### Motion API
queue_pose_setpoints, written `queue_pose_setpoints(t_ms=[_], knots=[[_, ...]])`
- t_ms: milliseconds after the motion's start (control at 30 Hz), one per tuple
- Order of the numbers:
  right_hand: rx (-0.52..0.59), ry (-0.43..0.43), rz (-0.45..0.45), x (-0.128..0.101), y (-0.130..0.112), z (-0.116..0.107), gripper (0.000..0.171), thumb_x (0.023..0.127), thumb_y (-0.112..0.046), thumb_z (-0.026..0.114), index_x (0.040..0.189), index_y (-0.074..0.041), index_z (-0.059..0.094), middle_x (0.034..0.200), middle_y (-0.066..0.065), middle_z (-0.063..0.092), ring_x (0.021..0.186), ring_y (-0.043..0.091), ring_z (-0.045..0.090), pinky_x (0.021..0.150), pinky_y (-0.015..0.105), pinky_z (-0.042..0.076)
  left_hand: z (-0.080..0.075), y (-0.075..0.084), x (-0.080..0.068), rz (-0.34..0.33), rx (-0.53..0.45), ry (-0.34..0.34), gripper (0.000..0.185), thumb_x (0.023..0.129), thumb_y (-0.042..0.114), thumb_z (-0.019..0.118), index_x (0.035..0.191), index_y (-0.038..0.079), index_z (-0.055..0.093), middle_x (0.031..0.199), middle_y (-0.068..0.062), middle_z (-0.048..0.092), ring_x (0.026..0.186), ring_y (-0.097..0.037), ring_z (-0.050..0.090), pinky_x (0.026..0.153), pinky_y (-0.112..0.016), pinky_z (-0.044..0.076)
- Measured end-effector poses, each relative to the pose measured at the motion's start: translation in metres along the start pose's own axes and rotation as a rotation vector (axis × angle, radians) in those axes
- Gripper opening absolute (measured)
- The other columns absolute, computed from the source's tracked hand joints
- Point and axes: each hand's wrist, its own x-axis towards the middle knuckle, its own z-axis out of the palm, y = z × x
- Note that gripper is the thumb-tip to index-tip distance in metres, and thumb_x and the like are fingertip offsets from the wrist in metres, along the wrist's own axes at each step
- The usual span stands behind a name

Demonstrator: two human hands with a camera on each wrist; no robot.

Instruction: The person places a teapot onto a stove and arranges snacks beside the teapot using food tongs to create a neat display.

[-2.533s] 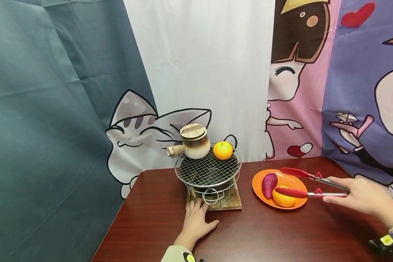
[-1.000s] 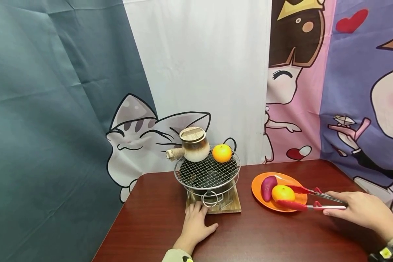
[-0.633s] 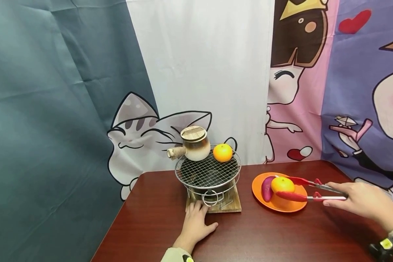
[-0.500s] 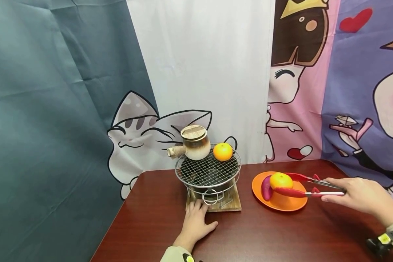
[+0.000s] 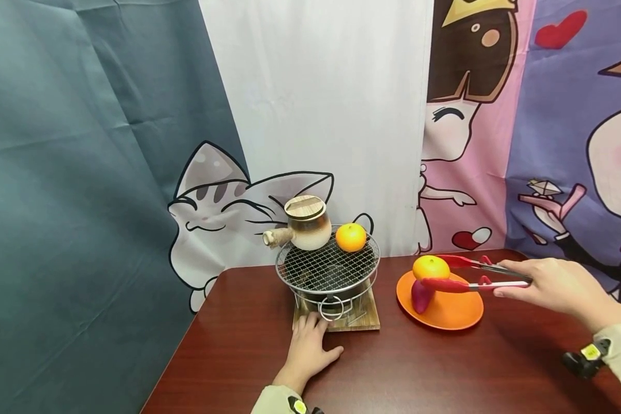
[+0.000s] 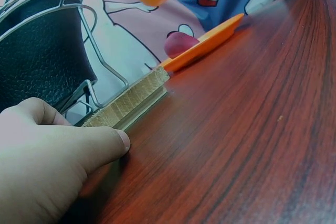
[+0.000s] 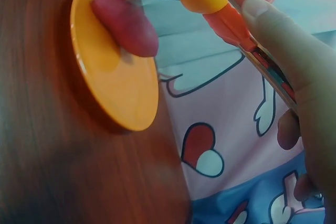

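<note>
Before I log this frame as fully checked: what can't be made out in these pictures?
- Pot: a wooden lid hides its contents, head view.
- Purple sweet potato: its top sits behind the tongs and orange, head view.
- Left hand: fingertips hidden, left wrist view.
- Right hand: cut off by the right wrist view's edge.

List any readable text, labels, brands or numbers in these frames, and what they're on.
None: no words, brands or numbers can be read in any view.
The printed cartoon backdrop cloth carries drawings only: a cat, hearts, figures.
The small yellow tag on the black wrist strap is too small to read.
The round orange plastic plate and red-tipped metal tongs show no markings.
</note>
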Motion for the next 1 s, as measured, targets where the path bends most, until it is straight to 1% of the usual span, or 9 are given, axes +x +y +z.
queue_pose_setpoints(t_ms=[100,233,333,467,533,700,800,1000], knots=[[0.012,0.016,-0.007,0.005,-0.005,-0.004,0.082,0.077,-0.075,0.069,0.126,-0.01,0.071,0.105,0.02,0.073,0.086,0.037,0.069,0.071,0.06,0.054,-0.001,0.0,0.0,-0.007,-0.007,-0.007,0.052,0.07,0.053,0.081,0.109,0.022,0.066,0.119,0.0,0.053,0.108,-0.024,0.046,0.095,-0.05,0.038],[0.036,0.04,-0.029,0.011,-0.011,-0.009,0.079,0.077,-0.074,0.069,0.127,-0.012,0.071,0.107,0.019,0.073,0.088,0.037,0.07,0.071,0.059,0.055,-0.002,0.0,0.0,-0.012,-0.01,-0.014,0.051,0.071,0.053,0.081,0.109,0.023,0.066,0.12,0.0,0.053,0.109,-0.024,0.046,0.095,-0.05,0.038],[0.04,0.056,-0.044,0.015,-0.014,-0.013,0.078,0.077,-0.073,0.069,0.127,-0.013,0.071,0.111,0.019,0.073,0.093,0.039,0.069,0.072,0.06,0.054,-0.002,0.001,0.0,-0.014,-0.011,-0.022,0.051,0.071,0.053,0.081,0.11,0.023,0.066,0.12,0.0,0.053,0.11,-0.025,0.046,0.096,-0.05,0.038],[0.036,0.073,-0.057,0.021,-0.018,-0.017,0.077,0.077,-0.073,0.07,0.127,-0.014,0.072,0.111,0.018,0.073,0.09,0.038,0.069,0.071,0.058,0.054,-0.003,0.001,0.001,-0.015,-0.016,-0.029,0.052,0.071,0.053,0.081,0.111,0.022,0.066,0.12,0.0,0.053,0.11,-0.025,0.046,0.096,-0.05,0.038],[0.037,0.079,-0.061,0.024,-0.019,-0.02,0.076,0.077,-0.073,0.07,0.127,-0.015,0.072,0.11,0.017,0.073,0.087,0.036,0.07,0.068,0.057,0.054,-0.003,0.0,0.002,-0.01,-0.014,-0.024,0.054,0.071,0.053,0.081,0.112,0.021,0.067,0.12,-0.001,0.053,0.11,-0.026,0.046,0.095,-0.049,0.038],[0.029,0.078,-0.066,0.031,-0.024,-0.027,0.077,0.078,-0.073,0.069,0.13,-0.015,0.07,0.113,0.017,0.073,0.088,0.036,0.07,0.07,0.056,0.055,-0.002,-0.001,0.003,-0.008,-0.007,-0.016,0.054,0.071,0.053,0.081,0.112,0.021,0.067,0.12,-0.001,0.053,0.111,-0.026,0.046,0.095,-0.05,0.039],[0.022,0.076,-0.076,0.035,-0.03,-0.03,0.078,0.079,-0.072,0.069,0.132,-0.015,0.068,0.113,0.017,0.073,0.087,0.034,0.069,0.069,0.054,0.055,-0.002,-0.001,0.003,-0.019,-0.008,-0.027,0.052,0.072,0.054,0.081,0.11,0.022,0.066,0.121,-0.001,0.053,0.111,-0.026,0.046,0.096,-0.049,0.039],[0.025,0.085,-0.107,0.04,-0.04,-0.032,0.074,0.079,-0.07,0.07,0.129,-0.015,0.071,0.11,0.013,0.074,0.085,0.03,0.07,0.067,0.05,0.054,-0.002,0.001,0.001,-0.026,-0.017,-0.044,0.05,0.072,0.053,0.081,0.109,0.023,0.066,0.121,-0.001,0.053,0.112,-0.026,0.046,0.097,-0.049,0.039]])
